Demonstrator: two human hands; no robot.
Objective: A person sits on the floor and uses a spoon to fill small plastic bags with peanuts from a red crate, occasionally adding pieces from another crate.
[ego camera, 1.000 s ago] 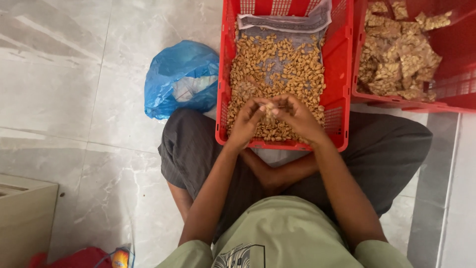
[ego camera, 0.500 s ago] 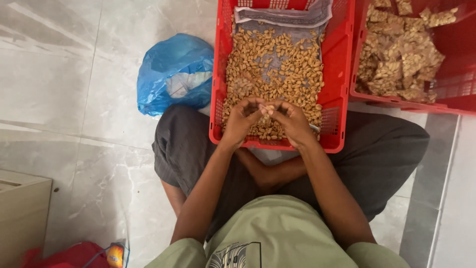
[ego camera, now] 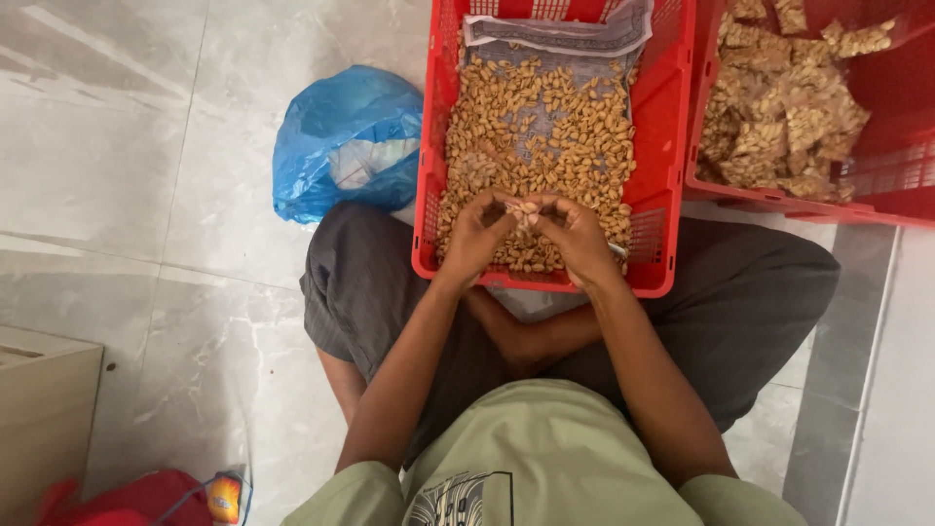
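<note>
Crates [ego camera: 662, 146] of nuts sit ahead, blue bag [ego camera: 346, 141] beside them.

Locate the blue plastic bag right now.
Head view, on the person's left: the blue plastic bag lies on the tiled floor, beside the red crate of peanuts.

Floor [ego camera: 146, 175]: pale grey marble-look tiles, darker grey strip along the right side. Blue plastic bag [ego camera: 346, 141], crumpled, something white inside, on the floor just left of the nearer crate, touching the seated person's knee area. Second red crate [ego camera: 877, 185] far right, filled with brown brittle-like slabs [ego camera: 779, 127], partly cut off by the frame. Beige box corner [ego camera: 44, 419] near left. Red item [ego camera: 136, 502] with a small orange-yellow piece at the near-left edge.
</note>
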